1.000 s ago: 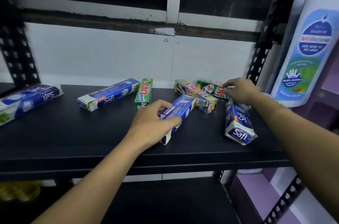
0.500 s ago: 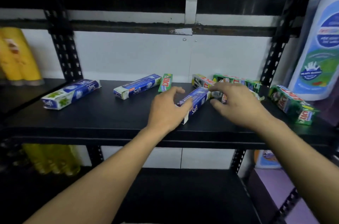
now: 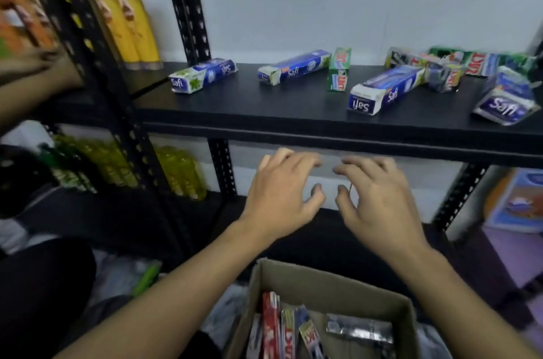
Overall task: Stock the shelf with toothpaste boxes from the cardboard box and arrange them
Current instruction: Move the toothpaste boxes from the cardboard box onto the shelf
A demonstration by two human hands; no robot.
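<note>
Several toothpaste boxes lie scattered on the black shelf (image 3: pixel 264 115): a blue Safi box (image 3: pixel 202 75) at left, another blue Safi box (image 3: pixel 293 67), a green box (image 3: pixel 338 69), a larger blue Safi box (image 3: pixel 385 89), a Safi box (image 3: pixel 507 98) at right, and green boxes (image 3: pixel 476 63) at the back right. My left hand (image 3: pixel 282 194) and my right hand (image 3: pixel 379 197) hover side by side below the shelf edge, fingers spread and holding nothing. Under them stands the cardboard box (image 3: pixel 323 282), with more toothpaste boxes (image 3: pixel 282 326) upright inside.
Yellow bottles (image 3: pixel 126 21) stand on the neighbouring shelf at left, and yellow-green bottles (image 3: pixel 176 170) below them. Another person's hand (image 3: pixel 32 65) reaches in at far left. A black upright post (image 3: pixel 188 6) divides the shelves. Purple flooring lies at right.
Both my hands have let go of the boxes and dropped from the shelf top to below its edge. The view has tilted down and left, bringing the cardboard box into sight.
</note>
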